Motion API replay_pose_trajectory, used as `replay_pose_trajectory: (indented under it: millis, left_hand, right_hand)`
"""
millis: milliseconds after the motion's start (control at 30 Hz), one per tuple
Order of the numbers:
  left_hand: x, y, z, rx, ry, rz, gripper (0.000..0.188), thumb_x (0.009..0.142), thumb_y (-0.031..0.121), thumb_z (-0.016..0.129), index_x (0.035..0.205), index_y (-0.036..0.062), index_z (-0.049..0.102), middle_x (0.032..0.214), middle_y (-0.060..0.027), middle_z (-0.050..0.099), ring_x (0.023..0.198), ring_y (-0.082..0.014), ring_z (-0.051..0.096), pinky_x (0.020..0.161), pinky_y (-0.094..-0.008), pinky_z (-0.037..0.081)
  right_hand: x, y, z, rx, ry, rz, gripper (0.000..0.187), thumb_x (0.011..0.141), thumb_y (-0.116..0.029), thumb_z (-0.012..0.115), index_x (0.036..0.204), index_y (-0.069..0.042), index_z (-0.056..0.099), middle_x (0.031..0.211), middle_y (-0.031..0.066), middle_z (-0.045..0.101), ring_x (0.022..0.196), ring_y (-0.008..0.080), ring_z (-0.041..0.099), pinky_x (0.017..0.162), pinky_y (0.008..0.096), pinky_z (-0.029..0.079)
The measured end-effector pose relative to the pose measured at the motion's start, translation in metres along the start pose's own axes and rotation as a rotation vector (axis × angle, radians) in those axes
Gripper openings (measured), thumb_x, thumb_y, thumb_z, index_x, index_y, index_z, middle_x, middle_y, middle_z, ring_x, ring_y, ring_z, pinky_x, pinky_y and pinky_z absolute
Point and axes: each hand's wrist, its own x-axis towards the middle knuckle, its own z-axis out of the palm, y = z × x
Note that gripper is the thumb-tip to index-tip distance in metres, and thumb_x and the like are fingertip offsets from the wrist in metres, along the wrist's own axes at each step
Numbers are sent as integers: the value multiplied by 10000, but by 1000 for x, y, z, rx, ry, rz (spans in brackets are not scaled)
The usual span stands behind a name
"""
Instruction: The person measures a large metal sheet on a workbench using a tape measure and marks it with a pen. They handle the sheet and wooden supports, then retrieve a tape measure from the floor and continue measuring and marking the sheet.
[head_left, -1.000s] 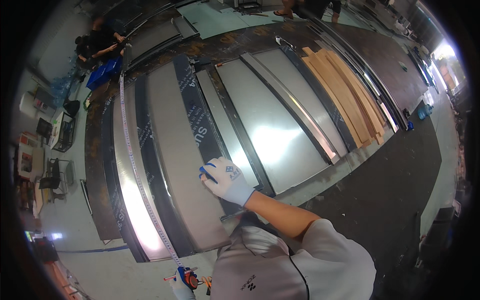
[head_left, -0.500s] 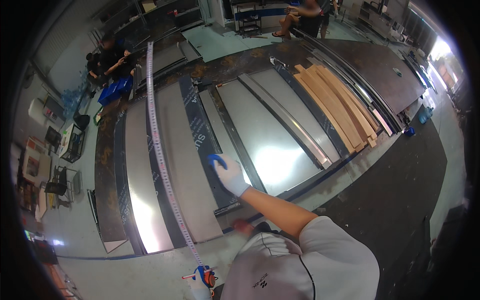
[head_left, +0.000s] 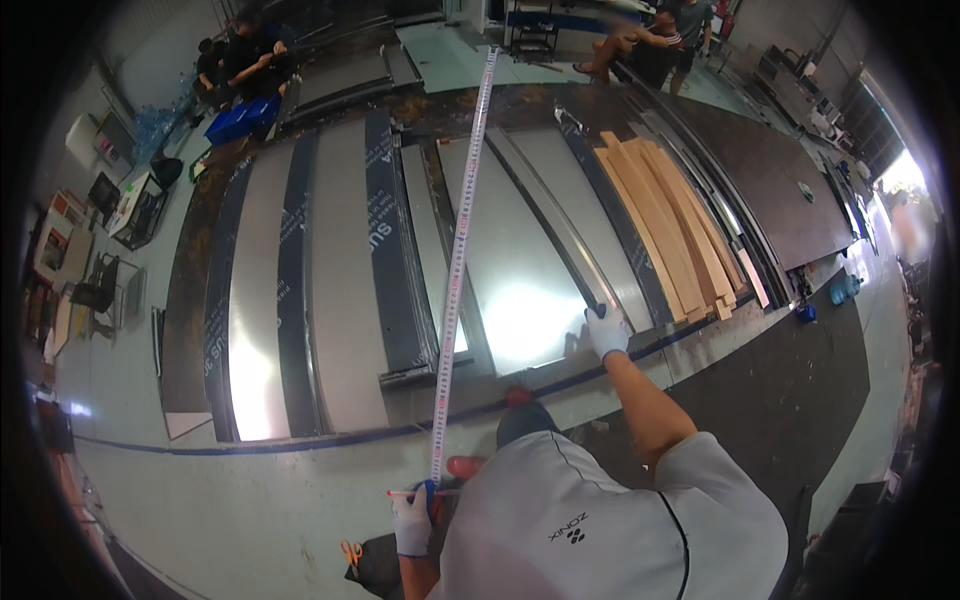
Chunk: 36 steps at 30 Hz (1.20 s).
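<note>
My left hand [head_left: 411,523], in a white and blue work glove, grips a tape measure at the lower edge of the work area. A red marker pen [head_left: 400,493] sticks out from the same hand. The tape's long pale blade [head_left: 457,262] stretches away over the metal sheets to the far side; the glove mostly hides its case. Farther right, my gloved right hand [head_left: 608,331] has its fingers curled at the near end of a long narrow metal strip [head_left: 545,220]. That strip lies on a wide shiny metal sheet [head_left: 525,290].
Left of the tape lie sheets with dark printed film [head_left: 292,230]. Wooden slats [head_left: 665,230] are piled on the right, beside long dark metal profiles [head_left: 725,190]. Orange scissors [head_left: 351,553] lie near my left hand. People [head_left: 245,55] sit beyond blue bins [head_left: 240,118].
The tape blade has swung right, from the left-hand sheets to across the middle. My right hand has left the dark film-covered piece and moved right to the metal strip's end.
</note>
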Motion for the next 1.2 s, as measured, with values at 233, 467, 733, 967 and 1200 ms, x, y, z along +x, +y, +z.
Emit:
replay_pose_trajectory:
  millis: [233,467,733,967,1200]
  left_hand:
    - [14,11,76,-48,-61,-125,239,1019,190,647,1083,-13,756,938,-75,739,812,-168,683,679,-327,518]
    - [36,8,158,473,-39,227,326,960,225,721,1245,67,715,1030,-160,748,901,-312,708,800,-435,558]
    - [51,14,205,644,-114,306,301,1009,293,662,1191,71,752,1051,-198,754,938,-334,712,850,-440,556]
    - [74,0,218,667,-141,175,468,890,285,767,1328,157,664,1110,-211,732,1041,-450,693,876,-536,557]
    - [86,9,275,974,-217,340,423,909,367,740,1280,165,703,1091,-153,751,999,-405,713,879,-503,557]
  right_hand:
    - [58,23,-10,-215,-328,-43,930,791,-562,794,1517,-57,506,1481,265,548,1356,424,563,1130,475,460]
    - [83,35,-12,-212,-411,-104,847,865,-391,788,1536,-52,398,1376,231,522,1237,400,632,1018,491,536]
    - [109,51,-38,-18,-493,-5,711,797,-368,747,1411,-103,505,1328,257,567,1179,435,658,998,498,535]
    - [92,105,-83,20,-387,-26,842,780,-391,798,1503,-124,461,1357,253,568,1195,432,646,1007,493,526]
    - [88,123,-68,46,-353,59,785,802,-288,822,1465,-77,459,1207,218,553,1069,414,658,910,504,550]
